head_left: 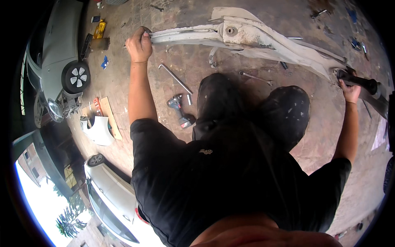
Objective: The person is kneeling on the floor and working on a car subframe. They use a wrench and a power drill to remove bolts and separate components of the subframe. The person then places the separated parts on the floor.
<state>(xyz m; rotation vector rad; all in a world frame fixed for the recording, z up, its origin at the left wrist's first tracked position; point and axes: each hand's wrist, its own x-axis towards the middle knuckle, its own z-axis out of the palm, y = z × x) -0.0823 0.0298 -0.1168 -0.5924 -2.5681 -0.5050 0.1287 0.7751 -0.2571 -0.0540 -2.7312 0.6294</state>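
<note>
Here, the left hand (139,47) curls round one end of the beam (243,35), the right hand (351,91) grips the other, beyond the knees (216,92); a drill (179,111) lies on stained floor (323,131), cars (61,41) leftward.

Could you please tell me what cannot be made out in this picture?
In the head view:
Left hand: some fingertips, hidden by the hand and the long white metal part.
Right hand: some fingers, hidden behind the black tube.
Feet: hidden by the black clothing.
Grey car: cut off by the top edge.
Blue item, upper right: too small to identify.
</note>
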